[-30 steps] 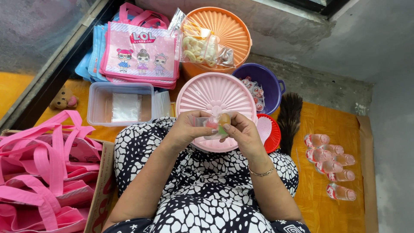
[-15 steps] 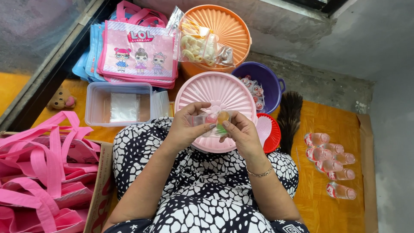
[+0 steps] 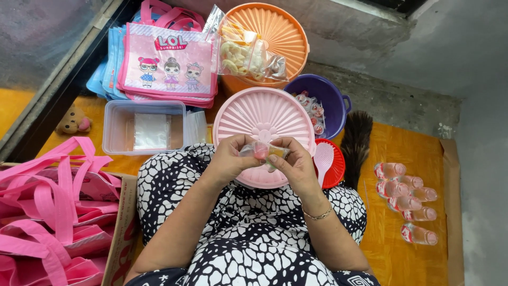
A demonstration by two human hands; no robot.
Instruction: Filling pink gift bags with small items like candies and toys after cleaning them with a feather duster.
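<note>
While both hands meet over the person's lap, the left hand [image 3: 228,159] and the right hand [image 3: 296,165] pinch a small clear plastic packet [image 3: 263,151] between them, just above the near edge of a round pink lid [image 3: 263,114]. The left fingers [image 3: 244,150] are closed on the packet's left end and the right fingers [image 3: 280,154] are closed on its right end; something pink and yellowish shows inside it, too small to tell apart. The right wrist wears a thin bracelet [image 3: 317,215]. The pink lid rests on the knees of a black-and-white patterned dress [image 3: 248,249].

Beyond the lid stands an orange ribbed container [image 3: 283,32] with a clear bag of pale snacks [image 3: 246,53] lying on it. To the right of the pink lid, a purple tub [image 3: 330,95] holds small wrapped packets, and a red basket [image 3: 335,168] with a pink paddle in it sits just beside the right hand. To the left lie a stack of pink cartoon tote bags [image 3: 166,61] and a clear rectangular box [image 3: 119,130] holding plastic sleeves. Pink bags with long handles [image 3: 47,201] fill a cardboard box at the left edge. Five small bottles [image 3: 405,204] lie in a row on the orange mat [image 3: 394,254] at right, near a dark furry tail [image 3: 357,140].
</note>
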